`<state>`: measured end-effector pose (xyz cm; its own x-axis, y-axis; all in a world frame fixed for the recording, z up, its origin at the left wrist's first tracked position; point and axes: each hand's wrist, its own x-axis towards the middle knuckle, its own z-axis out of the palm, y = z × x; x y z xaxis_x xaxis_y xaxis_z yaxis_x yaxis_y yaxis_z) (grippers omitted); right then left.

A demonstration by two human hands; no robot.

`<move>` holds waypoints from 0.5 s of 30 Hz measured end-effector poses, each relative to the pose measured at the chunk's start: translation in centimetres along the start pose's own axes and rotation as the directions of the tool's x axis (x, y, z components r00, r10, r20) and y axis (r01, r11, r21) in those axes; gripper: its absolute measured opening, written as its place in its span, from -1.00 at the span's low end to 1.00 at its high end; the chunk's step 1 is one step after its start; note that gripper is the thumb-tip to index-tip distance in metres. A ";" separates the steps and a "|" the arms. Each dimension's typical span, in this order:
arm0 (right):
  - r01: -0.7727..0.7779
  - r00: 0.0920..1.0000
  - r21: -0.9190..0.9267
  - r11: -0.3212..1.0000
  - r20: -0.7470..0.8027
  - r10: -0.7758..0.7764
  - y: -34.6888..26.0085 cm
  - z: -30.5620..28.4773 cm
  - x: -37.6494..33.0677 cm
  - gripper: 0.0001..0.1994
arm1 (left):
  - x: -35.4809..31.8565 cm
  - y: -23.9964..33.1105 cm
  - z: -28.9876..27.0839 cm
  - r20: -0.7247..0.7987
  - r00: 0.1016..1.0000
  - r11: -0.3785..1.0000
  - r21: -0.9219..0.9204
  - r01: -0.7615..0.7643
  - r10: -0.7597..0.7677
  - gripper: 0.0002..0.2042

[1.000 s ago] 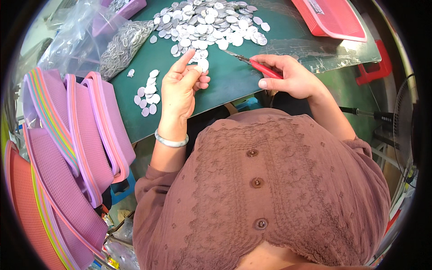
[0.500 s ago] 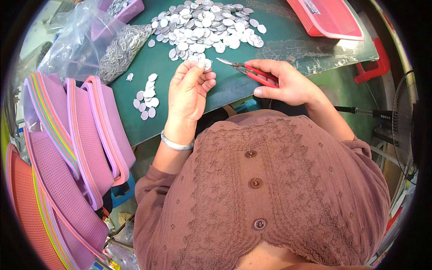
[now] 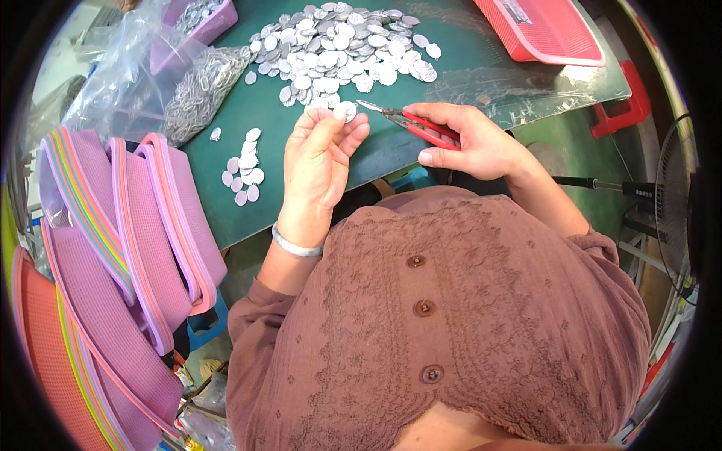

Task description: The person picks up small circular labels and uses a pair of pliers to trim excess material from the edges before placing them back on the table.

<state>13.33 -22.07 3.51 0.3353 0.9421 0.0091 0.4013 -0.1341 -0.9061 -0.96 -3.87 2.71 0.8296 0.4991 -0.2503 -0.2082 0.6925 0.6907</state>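
Between thumb and fingers, my left hand [image 3: 320, 150] pinches a round silver disc [image 3: 347, 110] just in front of the big heap. My right hand [image 3: 475, 143] is wrapped round red-handled pliers [image 3: 432, 128], whose jaws point left and end close to the disc; whether they touch it I cannot tell. Beyond both hands lies a large heap of silver oval discs [image 3: 338, 46] on the green table [image 3: 293, 218]. Left of my left hand is a small cluster of similar discs [image 3: 247, 161], with one single disc [image 3: 216, 134] apart from it.
Clear plastic bags [image 3: 113, 98] with metal clips [image 3: 199, 94] stand at the far left, beside a purple bin [image 3: 214, 26]. Stacked purple and coral baskets [image 3: 180, 218] crowd the left edge. A pink basket [image 3: 541, 41] sits far right, near a red stool [image 3: 624, 101] and a fan [image 3: 673, 203].
My left hand has turned slightly, its fingers spreading more, with the disc still pinched. The pliers have shifted a little left, their tips now nearer the disc.
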 end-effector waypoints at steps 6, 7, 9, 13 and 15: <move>-0.057 0.998 0.090 0.994 -0.025 0.060 -0.5 -0.8 -0.3 -0.36 | 0.3 -0.3 -0.4 0.012 0.998 0.998 0.011 0.058 -0.058 -0.95; -0.066 0.997 0.107 0.992 -0.032 0.070 -0.5 -0.9 -0.4 -0.36 | 0.3 -0.3 -0.4 0.009 0.998 0.998 0.013 0.063 -0.063 -0.95; -0.074 0.996 0.119 0.990 -0.043 0.080 -0.4 -1.2 -0.6 -0.36 | 0.3 -0.3 0.1 -0.006 0.998 0.998 0.029 0.062 -0.062 -0.95; -0.112 0.993 0.147 0.983 -0.014 0.115 -0.3 -1.7 -0.7 -0.34 | 0.4 -0.6 0.3 -0.013 0.998 0.997 0.023 0.069 -0.069 -0.93; -0.117 0.992 0.168 0.979 -0.023 0.123 0.0 -1.8 -0.8 -0.34 | 0.5 -0.7 0.2 0.001 0.997 0.996 0.054 0.075 -0.076 -0.93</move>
<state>14.59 -23.40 4.27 0.4014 0.9113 -0.0923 0.2106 -0.1899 -0.9590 -0.28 -4.19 2.18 0.8434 0.4449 -0.3012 -0.1171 0.6993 0.7052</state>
